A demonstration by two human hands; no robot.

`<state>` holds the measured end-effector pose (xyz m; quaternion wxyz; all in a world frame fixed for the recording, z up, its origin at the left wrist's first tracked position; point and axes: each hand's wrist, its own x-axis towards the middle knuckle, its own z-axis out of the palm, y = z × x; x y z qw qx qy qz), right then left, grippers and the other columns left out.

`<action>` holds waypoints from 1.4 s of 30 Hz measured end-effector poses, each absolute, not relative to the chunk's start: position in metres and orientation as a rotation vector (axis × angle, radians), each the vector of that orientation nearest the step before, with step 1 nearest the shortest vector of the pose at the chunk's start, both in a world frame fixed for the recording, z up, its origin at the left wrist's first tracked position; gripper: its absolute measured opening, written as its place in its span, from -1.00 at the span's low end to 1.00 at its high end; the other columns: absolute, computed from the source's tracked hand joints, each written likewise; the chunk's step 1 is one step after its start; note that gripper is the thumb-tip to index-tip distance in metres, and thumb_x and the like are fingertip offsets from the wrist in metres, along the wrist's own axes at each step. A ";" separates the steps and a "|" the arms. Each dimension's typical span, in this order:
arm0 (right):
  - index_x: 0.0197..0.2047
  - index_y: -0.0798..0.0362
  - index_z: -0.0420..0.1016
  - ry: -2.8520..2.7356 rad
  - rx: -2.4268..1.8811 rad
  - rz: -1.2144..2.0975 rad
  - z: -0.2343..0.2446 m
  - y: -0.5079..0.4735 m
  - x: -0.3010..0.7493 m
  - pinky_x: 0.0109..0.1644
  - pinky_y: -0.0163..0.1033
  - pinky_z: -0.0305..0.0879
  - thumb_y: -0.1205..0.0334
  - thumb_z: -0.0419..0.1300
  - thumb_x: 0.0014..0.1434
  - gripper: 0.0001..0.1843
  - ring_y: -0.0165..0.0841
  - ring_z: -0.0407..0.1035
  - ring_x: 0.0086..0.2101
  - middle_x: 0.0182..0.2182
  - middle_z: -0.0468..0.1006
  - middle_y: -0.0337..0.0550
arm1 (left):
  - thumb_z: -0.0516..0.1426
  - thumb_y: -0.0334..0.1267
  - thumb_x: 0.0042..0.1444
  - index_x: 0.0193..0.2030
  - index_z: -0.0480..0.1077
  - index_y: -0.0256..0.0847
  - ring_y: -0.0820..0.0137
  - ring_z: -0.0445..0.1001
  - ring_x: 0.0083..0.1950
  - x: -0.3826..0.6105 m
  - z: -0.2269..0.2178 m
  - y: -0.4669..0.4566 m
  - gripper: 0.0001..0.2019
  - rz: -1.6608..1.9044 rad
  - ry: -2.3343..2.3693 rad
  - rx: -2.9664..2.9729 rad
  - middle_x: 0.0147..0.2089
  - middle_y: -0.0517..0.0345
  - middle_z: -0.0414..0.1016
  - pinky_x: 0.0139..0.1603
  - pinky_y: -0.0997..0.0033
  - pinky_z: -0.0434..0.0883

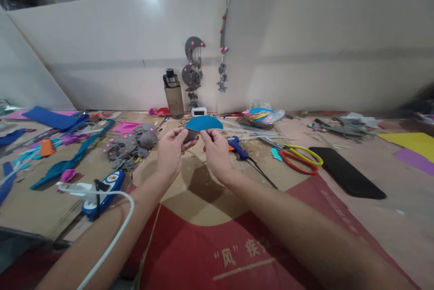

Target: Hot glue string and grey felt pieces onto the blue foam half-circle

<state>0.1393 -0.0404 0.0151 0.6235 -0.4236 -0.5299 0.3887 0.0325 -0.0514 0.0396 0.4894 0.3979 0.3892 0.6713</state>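
In the middle of the head view, a blue half-round felt-like piece point(205, 123) is held up above the cardboard, its curved edge away from me. My left hand point(172, 147) pinches its left end, fingers closed. A dark grey piece point(191, 135) shows under the blue one beside the left fingertips; whether the two are joined, I cannot tell. My right hand point(217, 152) is closed on the near edge of the blue piece, thumb on top. Just right of that hand lies a blue glue gun point(239, 147) with a black cord.
Scissors point(300, 159) and a black phone-like slab point(346, 172) lie at right. Grey felt pieces with yarn point(130, 145) are heaped at left, near a blue cased device point(103, 195) with a white cable. A bottle point(174, 95) stands by the wall, where grey hangings point(193, 71) are pinned.
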 end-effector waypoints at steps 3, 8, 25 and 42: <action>-0.44 0.06 0.32 -1.212 -0.982 0.880 0.015 -0.041 0.139 -0.41 -0.33 0.09 0.03 0.06 0.13 -0.73 -0.46 0.13 -0.53 -0.60 0.28 -0.34 | 0.24 -0.29 -0.13 -0.38 0.36 -0.32 0.41 0.53 -0.39 0.033 0.039 -0.051 -0.81 1.621 0.942 0.958 -0.41 0.10 0.51 -0.36 0.45 0.47; -0.45 0.06 0.29 -1.196 -0.978 0.896 0.014 -0.042 0.139 -0.41 -0.34 0.10 0.03 0.06 0.13 -0.73 -0.47 0.12 -0.53 -0.57 0.29 -0.34 | 0.26 -0.27 -0.15 -0.39 0.37 -0.31 0.42 0.53 -0.40 0.033 0.039 -0.051 -0.80 1.601 0.941 0.959 -0.43 0.14 0.50 -0.34 0.44 0.48; -0.38 0.06 0.34 -1.215 -0.836 1.109 0.014 -0.047 0.133 -0.50 -0.34 0.10 0.03 0.11 0.08 -0.74 -0.50 0.17 -0.58 -0.50 0.43 -0.26 | 0.12 -0.42 -0.10 -0.45 0.39 -0.34 0.48 0.47 -0.55 0.016 0.044 -0.041 -0.95 1.242 0.949 0.620 -0.52 0.06 0.51 -0.54 0.60 0.43; -0.37 0.02 0.27 -1.053 -0.751 1.229 0.001 -0.034 0.135 -0.60 -0.37 -0.12 -0.03 0.15 0.04 -0.71 -0.54 -0.06 -0.64 -0.64 0.14 -0.43 | 0.23 -0.25 -0.11 -0.34 0.31 -0.25 0.38 0.54 -0.39 0.023 0.040 -0.049 -0.78 1.503 0.825 0.961 -0.46 0.19 0.48 -0.33 0.40 0.48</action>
